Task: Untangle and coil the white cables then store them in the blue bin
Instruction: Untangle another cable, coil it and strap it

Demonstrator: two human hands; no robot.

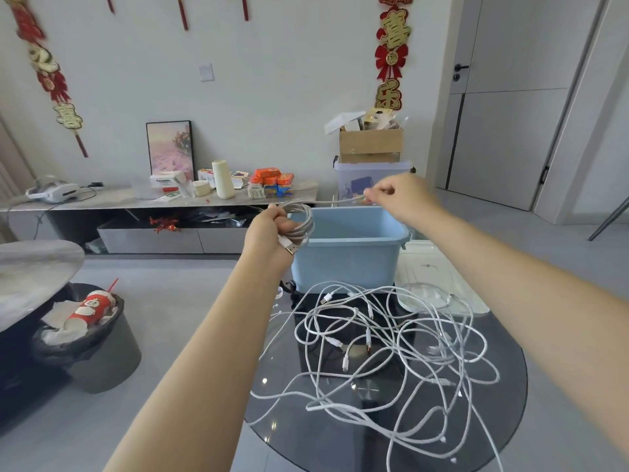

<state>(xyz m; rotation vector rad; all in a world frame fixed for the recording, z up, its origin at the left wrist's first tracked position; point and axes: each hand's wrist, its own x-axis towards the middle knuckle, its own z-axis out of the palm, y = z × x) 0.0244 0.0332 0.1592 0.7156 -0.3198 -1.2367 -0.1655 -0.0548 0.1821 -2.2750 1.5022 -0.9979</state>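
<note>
Nearest the camera, the tangle of white cables (384,352) sprawls over the dark glass tabletop (503,396), several strands looping out past its near edge. A careless tug on any one could drag the whole knot, or a loose plug, off onto the floor.

Farther out, the left hand (272,229) is curled round a finished coil (299,218), its USB plug dangling below the fingers. The right hand (394,195) pinches the free tail of that same cable, drawn out taut between the two hands. If the left grip slackens while the last turns go on, the loops may well spring open (stiff cable tends to unwind).

Just behind the hands stands the blue bin (343,260), open-topped, on the far side of the tabletop. A coil dropped in unsecured could loosen and snag its neighbours.
</note>
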